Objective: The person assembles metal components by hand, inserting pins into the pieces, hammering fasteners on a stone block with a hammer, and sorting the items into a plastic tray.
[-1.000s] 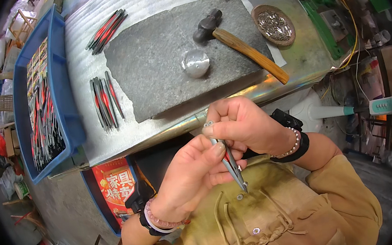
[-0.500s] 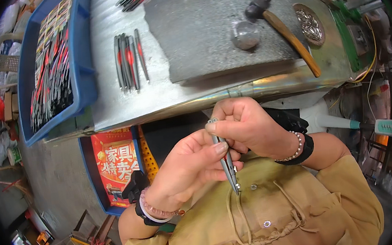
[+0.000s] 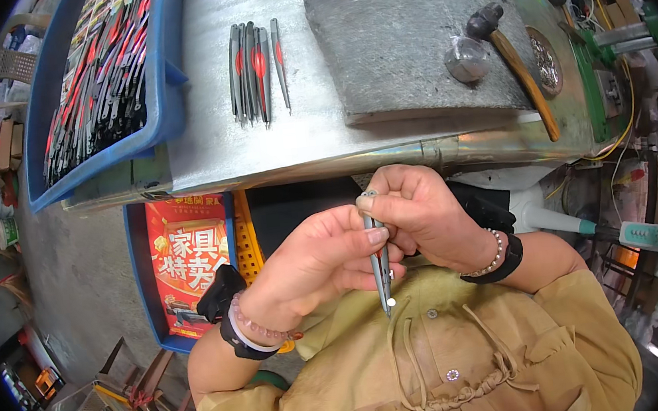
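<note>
Over my lap, in front of my tan shirt, both hands hold a slender grey pointed metal tool [image 3: 382,280], its tip downward. My left hand [image 3: 326,254] pinches it around the middle between thumb and fingers. At its upper end, where small round holes show, my right hand [image 3: 426,211] has thumb and bent fingers closed on it. Part of the shaft is hidden behind my fingers. On the table ahead lies a row of several similar grey-and-red pointed pieces [image 3: 252,73], with one set slightly apart at the right.
A grey slab [image 3: 408,45] on the table carries a wooden-handled hammer [image 3: 526,76] and a round shiny lump [image 3: 467,61]. Right of it sits a dish of small metal parts [image 3: 545,62]. A blue crate [image 3: 167,102] full of similar pieces stands left; a red printed package [image 3: 190,260] lies below.
The view has shifted, so the table and its things appear farther right and higher. Both hands keep their grip on the pointed tool, with little change in pose.
</note>
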